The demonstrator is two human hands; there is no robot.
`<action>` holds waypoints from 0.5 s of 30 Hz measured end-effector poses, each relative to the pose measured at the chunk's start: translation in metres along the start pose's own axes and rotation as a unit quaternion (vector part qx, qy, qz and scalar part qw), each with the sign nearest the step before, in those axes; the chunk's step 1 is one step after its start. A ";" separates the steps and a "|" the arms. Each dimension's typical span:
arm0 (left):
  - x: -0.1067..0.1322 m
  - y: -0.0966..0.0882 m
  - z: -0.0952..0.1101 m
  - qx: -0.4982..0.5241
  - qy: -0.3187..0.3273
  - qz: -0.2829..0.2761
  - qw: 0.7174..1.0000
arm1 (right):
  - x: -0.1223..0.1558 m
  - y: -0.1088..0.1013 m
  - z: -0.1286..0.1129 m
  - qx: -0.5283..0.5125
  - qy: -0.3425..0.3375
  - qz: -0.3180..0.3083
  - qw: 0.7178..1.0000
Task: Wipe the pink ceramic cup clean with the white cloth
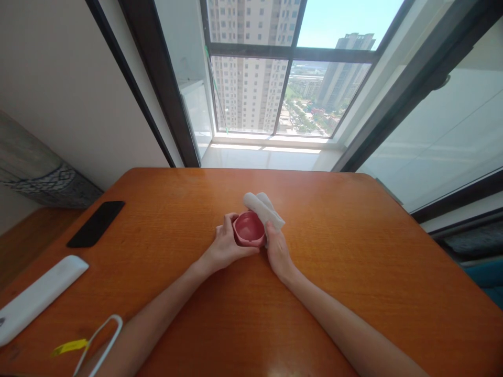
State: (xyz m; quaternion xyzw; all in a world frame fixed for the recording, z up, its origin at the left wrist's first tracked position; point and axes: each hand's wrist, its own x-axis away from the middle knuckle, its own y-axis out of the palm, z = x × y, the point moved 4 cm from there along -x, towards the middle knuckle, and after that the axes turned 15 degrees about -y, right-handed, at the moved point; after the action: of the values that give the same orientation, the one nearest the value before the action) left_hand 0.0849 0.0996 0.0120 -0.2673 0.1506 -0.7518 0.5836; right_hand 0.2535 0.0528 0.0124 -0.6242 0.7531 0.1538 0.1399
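Note:
My left hand (226,245) is wrapped round the left side of a small pink bowl (250,230), whose open top faces me. A folded white cloth (265,210) is pinched in my right hand (278,251), thumb on top. The cloth lies against the bowl's right side and sticks out past its upper right rim. My right fingers are partly hidden behind the bowl and cloth. Both hands are close together over the middle of the wooden table (334,272).
On the table's left lie a black phone-like slab (96,224) and a long white device (41,298). A white cable (106,340) with a yellow tag (70,346) loops near my left forearm. A window (291,68) stands beyond the far edge; a grey curtain (47,162) hangs left.

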 end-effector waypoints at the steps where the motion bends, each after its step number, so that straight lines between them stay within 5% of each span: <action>1: -0.005 -0.005 0.000 0.016 0.017 -0.057 0.998 | 0.000 -0.001 0.002 -0.007 0.002 0.012 1.000; 3: -0.011 -0.014 0.003 0.072 0.075 -0.180 0.978 | 0.000 -0.003 0.004 -0.019 0.010 0.027 0.999; 5: -0.012 -0.019 0.005 0.122 0.091 -0.217 0.964 | 0.000 -0.002 0.003 -0.018 0.009 0.026 0.999; 7: -0.005 -0.013 0.004 0.135 0.071 -0.165 0.974 | 0.000 -0.001 0.001 -0.004 -0.004 0.025 1.000; 11: 0.020 0.007 -0.001 0.067 0.012 0.063 0.996 | 0.002 -0.001 0.001 0.034 -0.014 0.042 0.998; 13: 0.023 0.009 -0.002 0.018 0.004 0.091 0.996 | 0.002 -0.002 0.005 0.026 -0.004 0.045 0.999; 15: 0.015 0.002 0.000 -0.018 0.028 0.037 0.999 | 0.003 -0.003 0.010 0.002 0.010 0.045 0.999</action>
State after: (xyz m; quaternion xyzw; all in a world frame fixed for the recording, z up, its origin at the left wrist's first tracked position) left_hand 0.0833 0.0843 0.0144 -0.2507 0.1898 -0.7343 0.6016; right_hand 0.2562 0.0539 0.0022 -0.5907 0.7823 0.1522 0.1260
